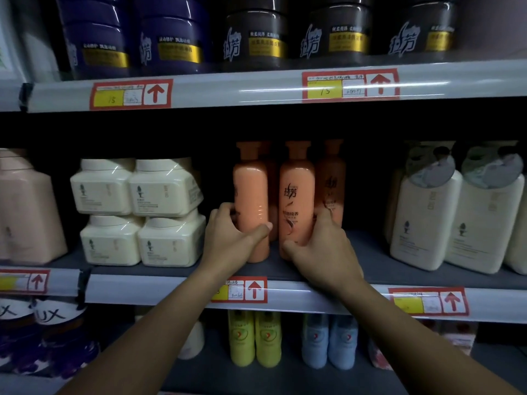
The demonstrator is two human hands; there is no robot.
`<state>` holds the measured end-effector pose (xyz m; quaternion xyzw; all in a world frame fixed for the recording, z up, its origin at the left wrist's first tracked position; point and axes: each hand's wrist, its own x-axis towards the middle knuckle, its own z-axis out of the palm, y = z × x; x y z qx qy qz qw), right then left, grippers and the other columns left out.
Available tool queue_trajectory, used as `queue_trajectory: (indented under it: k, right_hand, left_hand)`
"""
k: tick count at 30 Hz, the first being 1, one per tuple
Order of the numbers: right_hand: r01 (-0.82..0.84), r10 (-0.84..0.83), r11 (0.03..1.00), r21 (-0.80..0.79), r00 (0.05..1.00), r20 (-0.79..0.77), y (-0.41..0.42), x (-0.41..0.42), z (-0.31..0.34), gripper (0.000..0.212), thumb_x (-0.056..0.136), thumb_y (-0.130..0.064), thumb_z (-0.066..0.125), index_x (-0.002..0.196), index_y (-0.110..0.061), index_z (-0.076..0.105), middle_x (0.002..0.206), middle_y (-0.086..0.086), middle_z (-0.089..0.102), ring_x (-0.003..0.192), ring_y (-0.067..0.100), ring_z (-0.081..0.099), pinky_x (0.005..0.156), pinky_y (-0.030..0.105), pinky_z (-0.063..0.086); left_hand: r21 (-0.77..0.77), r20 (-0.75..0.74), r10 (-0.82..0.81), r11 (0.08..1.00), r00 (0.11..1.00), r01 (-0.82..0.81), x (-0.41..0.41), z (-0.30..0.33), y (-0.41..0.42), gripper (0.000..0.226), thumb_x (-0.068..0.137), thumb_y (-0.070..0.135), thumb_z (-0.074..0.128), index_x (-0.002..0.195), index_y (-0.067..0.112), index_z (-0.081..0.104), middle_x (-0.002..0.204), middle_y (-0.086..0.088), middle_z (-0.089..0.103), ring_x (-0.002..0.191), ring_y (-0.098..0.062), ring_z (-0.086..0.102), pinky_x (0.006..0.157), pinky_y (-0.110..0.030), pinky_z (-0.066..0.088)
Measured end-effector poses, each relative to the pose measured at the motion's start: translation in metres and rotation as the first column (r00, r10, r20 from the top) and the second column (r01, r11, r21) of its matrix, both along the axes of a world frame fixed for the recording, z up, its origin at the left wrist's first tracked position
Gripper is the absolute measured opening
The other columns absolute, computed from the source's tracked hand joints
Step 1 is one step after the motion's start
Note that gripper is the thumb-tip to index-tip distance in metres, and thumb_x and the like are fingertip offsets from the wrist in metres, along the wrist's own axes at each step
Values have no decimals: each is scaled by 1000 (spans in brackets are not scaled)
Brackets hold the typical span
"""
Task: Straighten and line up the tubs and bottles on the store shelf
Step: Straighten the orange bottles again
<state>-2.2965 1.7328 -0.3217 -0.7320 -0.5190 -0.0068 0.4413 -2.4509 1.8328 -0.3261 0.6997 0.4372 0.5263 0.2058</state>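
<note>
Four orange bottles [296, 195], four cream tubs [137, 212], two yellow bottles [255, 337], two blue bottles [329, 342]

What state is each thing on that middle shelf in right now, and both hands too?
Left hand: gripping the left orange bottle, upright, label turned away.
Right hand: gripping the right orange bottle, upright, label forward.
Cream tubs: stacked two high, upper right one skewed.
Cream bottles: upright, side by side.

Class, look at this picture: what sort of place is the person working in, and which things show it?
Most likely a shop's hair-care aisle: tiered shelves with red price tags on the rails, and rows of identical orange bottles and cream tubs.
</note>
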Motion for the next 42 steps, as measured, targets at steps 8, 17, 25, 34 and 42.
queue_trajectory:
  k: [8, 17, 25, 34, 42]
  right_hand:
    - [12, -12, 1000, 1, 1000, 12, -2, -1, -1, 57, 74, -59, 67, 115, -29, 42, 111, 5, 67, 100, 34, 66, 81, 42, 55]
    - [-4, 3, 1000, 14, 1000, 9, -2, -1, -3, 63, 72, -65, 66, 118, -29, 42, 113, 3, 68, 100, 32, 67, 83, 45, 56]
    - [-11, 11, 1000, 29, 1000, -1, 0, 1, -4, 59, 67, -62, 67, 112, -31, 44, 106, 0, 69, 97, 30, 68, 82, 45, 57]
    - [-68, 69, 995, 77, 997, -18, 1, 3, -4, 64, 57, -62, 66, 110, -32, 47, 108, -5, 65, 97, 21, 66, 85, 44, 57]
    - [-79, 80, 985, 152, 997, -4, 9, 11, -12, 74, 59, -67, 76, 121, -36, 52, 111, -12, 68, 100, 11, 68, 88, 42, 59]
  left_hand:
    - [-54, 46, -122, 991, 991, 124, -4, 3, -9, 51, 78, 39, 76, 119, 28, 48, 102, 14, 61, 91, 1, 59, 69, -19, 42]
    - [-29, 22, -55, 998, 998, 56, -2, 0, -8, 81, 48, 74, 85, 112, 34, 57, 111, 5, 65, 93, -12, 70, 76, -39, 63]
    - [-70, 70, -148, 986, 986, 153, -5, 3, -10, 58, 74, 25, 91, 119, 23, 54, 107, 4, 67, 86, 0, 64, 53, -6, 47]
    - [-61, 77, -142, 987, 987, 147, -6, 3, -11, 58, 72, 27, 92, 118, 23, 56, 101, 9, 67, 83, 2, 64, 54, -5, 46]
    - [-56, 48, -144, 988, 988, 147, -6, 4, -12, 60, 72, 33, 92, 121, 25, 58, 97, 14, 65, 85, 5, 63, 56, -2, 45]
